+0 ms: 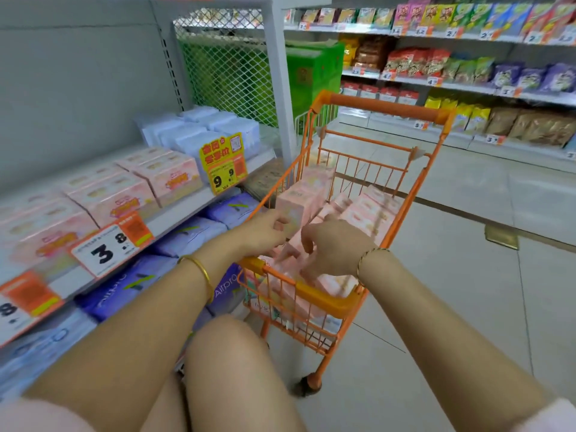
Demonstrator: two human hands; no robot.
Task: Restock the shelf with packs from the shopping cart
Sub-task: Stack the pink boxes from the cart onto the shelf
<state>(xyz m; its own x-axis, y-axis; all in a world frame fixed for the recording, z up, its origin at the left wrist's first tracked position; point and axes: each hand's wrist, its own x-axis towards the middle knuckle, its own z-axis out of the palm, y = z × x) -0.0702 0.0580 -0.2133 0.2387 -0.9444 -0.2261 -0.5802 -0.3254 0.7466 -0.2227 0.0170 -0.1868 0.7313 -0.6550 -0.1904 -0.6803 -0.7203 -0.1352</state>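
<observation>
Here, the left hand grips 1 pink pack in the orange shopping cart; the right hand hovers loosely curled, apparently empty. A shallow grip risks a drop.

Left hand grips upright pink pack in orange cart; right hand loosely curled above other packs, beside shelf.

I read a bold "3 8" on the white price tag clipped to the shelf edge, and "9 9" on the yellow sign further along. The corner tag shows "8". The purple packs below read "Airpro". The far tags show "5" and "3"; the rest is too blurred.
</observation>
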